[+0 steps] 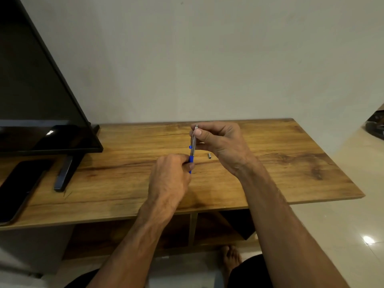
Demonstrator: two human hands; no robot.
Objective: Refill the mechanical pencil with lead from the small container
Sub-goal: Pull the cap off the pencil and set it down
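A mechanical pencil [192, 148] with a grey barrel, a blue clip and a blue grip stands almost upright above the wooden table [280, 169]. My left hand [172, 177] pinches its blue lower end. My right hand [222, 146] holds the top end between thumb and fingers. A small silver cap [209, 155] lies on the table just right of the pencil, under my right hand. I cannot make out any lead or lead container.
A black monitor [39, 96] on a stand [66, 171] fills the left side. A dark phone [18, 190] lies flat at the table's left front. The table's right edge drops to a tiled floor [342, 235]. My bare foot [230, 260] shows below.
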